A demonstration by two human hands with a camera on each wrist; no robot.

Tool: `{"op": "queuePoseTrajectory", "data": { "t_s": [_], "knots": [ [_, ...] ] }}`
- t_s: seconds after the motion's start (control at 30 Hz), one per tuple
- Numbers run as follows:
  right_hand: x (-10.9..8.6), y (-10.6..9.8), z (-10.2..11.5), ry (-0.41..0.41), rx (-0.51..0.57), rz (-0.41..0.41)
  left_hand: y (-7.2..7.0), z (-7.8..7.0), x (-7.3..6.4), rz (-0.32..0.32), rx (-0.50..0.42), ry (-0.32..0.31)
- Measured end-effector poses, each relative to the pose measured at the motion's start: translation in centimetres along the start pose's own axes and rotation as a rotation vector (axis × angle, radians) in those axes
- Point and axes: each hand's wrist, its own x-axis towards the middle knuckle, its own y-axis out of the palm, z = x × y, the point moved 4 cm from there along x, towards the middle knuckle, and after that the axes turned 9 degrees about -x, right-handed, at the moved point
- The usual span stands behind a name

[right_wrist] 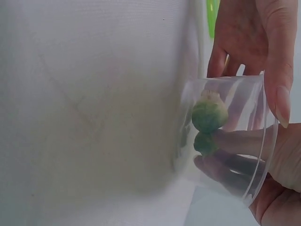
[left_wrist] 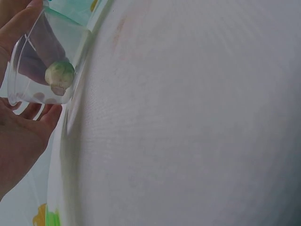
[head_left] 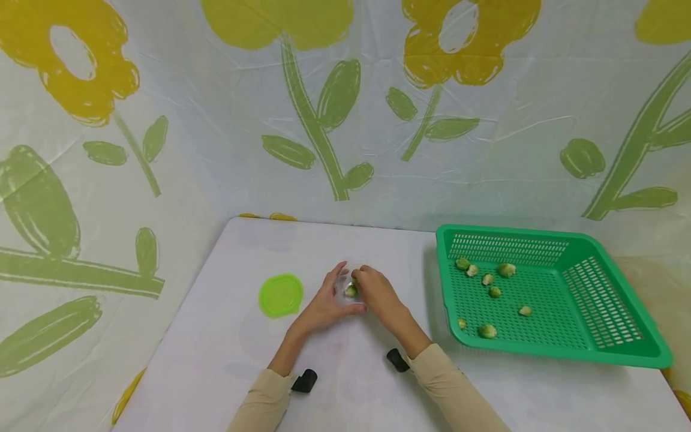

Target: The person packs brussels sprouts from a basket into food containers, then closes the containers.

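Note:
My left hand [head_left: 326, 307] grips a clear plastic cup [left_wrist: 77, 49] from the side, with thumb and fingers around its wall. The fingers of my right hand [head_left: 382, 295] reach down through the cup's rim. Inside, one Brussels sprout [right_wrist: 209, 113] rests at the bottom, green with a pale cut stem end. A second, smaller-looking green sprout [right_wrist: 205, 143] is at my right fingertips, pinched between them and right beside the first. The fingers show through the cup wall in the right wrist view.
A bright green lid [head_left: 281, 295] lies flat on the white table [head_left: 216, 360], left of the cup. To the right stands a large green plastic basket [head_left: 567, 354] holding several Brussels sprouts [head_left: 506, 269]. A flower-patterned sheet [head_left: 232, 132] hangs behind the table.

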Motion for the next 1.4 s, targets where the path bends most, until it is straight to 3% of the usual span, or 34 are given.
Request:
{"op": "queuePoseTrajectory", "data": {
  "t_s": [0.37, 0.83, 1.1, 1.4],
  "knots": [
    [-0.3, -0.6, 0.3, -0.044, -0.043, -0.025, 0.0, 0.0, 0.0, -0.005, 0.012, 0.008],
    [-1.3, -2.2, -0.1, -0.062, 0.039, -0.126, 0.1, 0.0, 0.0, -0.012, 0.006, 0.03],
    [-2.1, -3.6, -0.5, -0.038, 0.049, -0.142, 0.2, 0.0, 0.1, -0.009, -0.004, 0.02],
    [-2.8, -5.0, -1.0, -0.052, 0.091, -0.208, 0.2, 0.1, 0.0, -0.036, -0.002, -0.037]
  ]
}}
